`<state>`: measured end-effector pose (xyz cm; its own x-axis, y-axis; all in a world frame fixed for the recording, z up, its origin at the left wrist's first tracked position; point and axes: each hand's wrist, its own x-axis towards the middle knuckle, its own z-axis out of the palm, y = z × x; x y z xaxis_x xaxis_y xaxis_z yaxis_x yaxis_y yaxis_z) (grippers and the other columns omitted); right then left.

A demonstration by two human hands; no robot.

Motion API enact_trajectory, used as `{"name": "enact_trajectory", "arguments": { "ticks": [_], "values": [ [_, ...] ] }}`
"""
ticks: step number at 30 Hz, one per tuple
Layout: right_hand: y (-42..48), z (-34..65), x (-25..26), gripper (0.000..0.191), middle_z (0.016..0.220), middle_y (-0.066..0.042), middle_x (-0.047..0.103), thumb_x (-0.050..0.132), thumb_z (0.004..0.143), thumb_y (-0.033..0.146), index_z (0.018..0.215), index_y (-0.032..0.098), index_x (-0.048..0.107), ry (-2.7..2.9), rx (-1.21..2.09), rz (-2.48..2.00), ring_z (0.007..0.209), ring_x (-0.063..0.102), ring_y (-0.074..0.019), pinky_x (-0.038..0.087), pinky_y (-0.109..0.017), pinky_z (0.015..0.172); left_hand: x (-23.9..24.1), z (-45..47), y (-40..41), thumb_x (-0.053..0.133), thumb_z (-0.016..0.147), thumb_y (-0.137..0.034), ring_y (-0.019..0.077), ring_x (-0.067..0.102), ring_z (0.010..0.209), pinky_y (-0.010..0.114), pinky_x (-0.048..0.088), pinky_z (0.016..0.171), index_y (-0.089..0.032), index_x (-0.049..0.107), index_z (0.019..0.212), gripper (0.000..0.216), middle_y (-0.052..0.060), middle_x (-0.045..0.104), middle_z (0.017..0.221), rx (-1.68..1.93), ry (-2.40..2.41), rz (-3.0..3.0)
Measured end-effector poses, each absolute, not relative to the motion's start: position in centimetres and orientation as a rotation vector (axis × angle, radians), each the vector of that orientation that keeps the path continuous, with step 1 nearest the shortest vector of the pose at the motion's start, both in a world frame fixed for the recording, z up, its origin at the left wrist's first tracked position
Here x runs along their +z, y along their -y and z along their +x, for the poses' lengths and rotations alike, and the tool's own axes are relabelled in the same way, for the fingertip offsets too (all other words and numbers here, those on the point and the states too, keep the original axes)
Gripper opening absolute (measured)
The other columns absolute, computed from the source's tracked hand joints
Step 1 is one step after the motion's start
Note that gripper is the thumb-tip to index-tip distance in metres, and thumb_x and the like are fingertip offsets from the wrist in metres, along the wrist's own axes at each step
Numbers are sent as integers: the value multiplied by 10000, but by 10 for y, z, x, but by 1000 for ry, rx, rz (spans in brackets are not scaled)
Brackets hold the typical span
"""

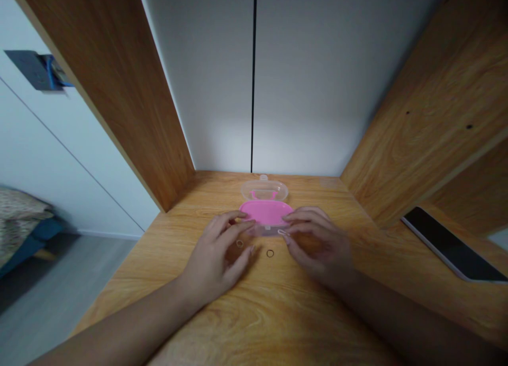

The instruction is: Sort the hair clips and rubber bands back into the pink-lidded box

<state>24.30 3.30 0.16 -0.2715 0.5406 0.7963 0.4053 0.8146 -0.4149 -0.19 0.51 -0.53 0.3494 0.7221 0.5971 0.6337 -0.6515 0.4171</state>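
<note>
An oval clear box (260, 231) with a pink inner tray (266, 212) stands in front of me. Its transparent lid (246, 190) is flipped open toward the wall. My left hand (218, 252) is at the box's left front side, fingers apart, with the fingertips at the rim. Between thumb and finger, my right hand (323, 247) pinches a small pale loop (281, 232), which looks like a hair elastic, at the box's right front corner. On the wood lie a dark ring-shaped band (270, 253) and a light yellowish one (239, 239) beside my left fingers.
The wooden tabletop (246, 323) ends at a white panel (301, 90) behind the box. Wooden side boards (416, 117) rise at left and right. A phone or tablet with a dark screen (452, 244) lies at the right. A wall socket (29, 69) is at far left.
</note>
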Motion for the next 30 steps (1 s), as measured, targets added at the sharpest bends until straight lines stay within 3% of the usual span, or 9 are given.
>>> {"name": "enact_trajectory", "arguments": {
  "ticks": [2,4,17,30],
  "values": [
    [-37,245,-1,113,1036,-60,734,719,819,154,871,255,719,1828,148,-837,976,680,-236,546,-419,876,-8,-2,-6,641,925,-314,325,477,1369,526,460,1111,-227,468,1476,584,163,435,1527,1045,-1375,2508],
    [-41,246,-4,52,1064,-74,716,724,826,198,837,247,737,1756,166,-952,986,684,-240,555,-419,877,-10,-3,-6,633,930,-390,362,394,1440,578,418,1146,-235,353,1550,698,175,335,1597,898,-1423,2518],
    [-56,248,-16,97,1062,-93,689,741,821,314,818,224,778,1608,262,-1120,1003,676,-255,562,-437,878,-10,-2,-6,597,947,-344,315,431,1421,538,427,1166,-239,424,1472,562,148,403,1550,854,-1331,2468],
    [-56,248,-16,166,1070,-101,715,748,825,367,883,221,802,1598,285,-1153,981,697,-261,582,-437,862,-10,-3,-6,594,931,-281,299,425,1425,522,415,1179,-243,438,1477,568,134,427,1538,868,-1303,2460]
  ]
}}
